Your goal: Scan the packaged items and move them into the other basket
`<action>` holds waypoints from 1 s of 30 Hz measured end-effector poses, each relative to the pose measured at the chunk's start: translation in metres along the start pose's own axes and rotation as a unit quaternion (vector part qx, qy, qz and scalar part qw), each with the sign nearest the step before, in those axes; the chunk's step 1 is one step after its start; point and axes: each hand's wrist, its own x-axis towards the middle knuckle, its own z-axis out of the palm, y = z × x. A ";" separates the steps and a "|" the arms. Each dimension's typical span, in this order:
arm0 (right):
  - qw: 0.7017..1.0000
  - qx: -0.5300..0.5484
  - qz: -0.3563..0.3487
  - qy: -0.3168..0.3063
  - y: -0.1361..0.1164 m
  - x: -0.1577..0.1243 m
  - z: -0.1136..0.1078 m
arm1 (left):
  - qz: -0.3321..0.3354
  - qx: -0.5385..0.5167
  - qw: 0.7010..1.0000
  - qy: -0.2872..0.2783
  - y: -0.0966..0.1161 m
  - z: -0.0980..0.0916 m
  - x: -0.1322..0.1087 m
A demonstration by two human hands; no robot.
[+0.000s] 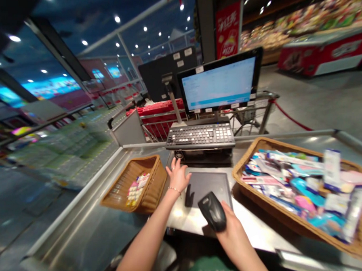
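Note:
My right hand (232,229) is wrapped around a black handheld barcode scanner (212,210), held over the front of a dark flat pad (210,183) set in the counter. My left hand (178,175) is empty, its fingers spread, between the left wicker basket and the pad. That basket (157,187) is tilted and has a few small packs (137,190) inside. A larger wicker basket (243,155) on the right is full of packaged goods (302,186), among them what look like toothbrush packs. Behind the pad stands a black keyboard (201,135).
A monitor (220,87) with a lit screen rises behind the keyboard, beside a second dark display (169,72) seen from its back. Shopping carts (157,118) stand beyond. A metal counter (81,231) with raised rims runs to both sides. A red rope (291,117) hangs at the right.

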 end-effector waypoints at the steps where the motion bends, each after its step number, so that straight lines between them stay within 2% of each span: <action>1: 1.000 -0.002 0.007 0.004 0.002 -0.001 -0.001 | 0.009 -0.003 1.000 -0.002 0.005 0.001 -0.001; 5: 1.000 -0.008 0.024 0.018 0.003 -0.007 -0.006 | 0.045 -0.020 0.999 -0.008 0.027 0.005 -0.005; 13: 0.999 -0.004 0.004 0.043 -0.006 -0.017 -0.028 | 0.112 -0.056 0.992 -0.005 0.068 0.013 -0.010; 20: 0.995 -0.053 0.011 0.080 0.017 -0.033 -0.035 | 0.203 -0.096 0.974 0.004 0.106 0.026 -0.021; 25: 0.991 -0.072 0.031 0.106 0.030 -0.049 -0.042 | 0.296 -0.128 0.947 0.000 0.141 0.025 -0.020; 27: 0.990 -0.070 0.038 0.119 0.033 -0.055 -0.045 | 0.349 -0.127 0.928 -0.029 0.160 0.023 -0.014; 30: 0.988 -0.064 0.044 0.136 0.036 -0.062 -0.050 | 0.418 -0.079 0.893 -0.144 0.195 0.025 -0.004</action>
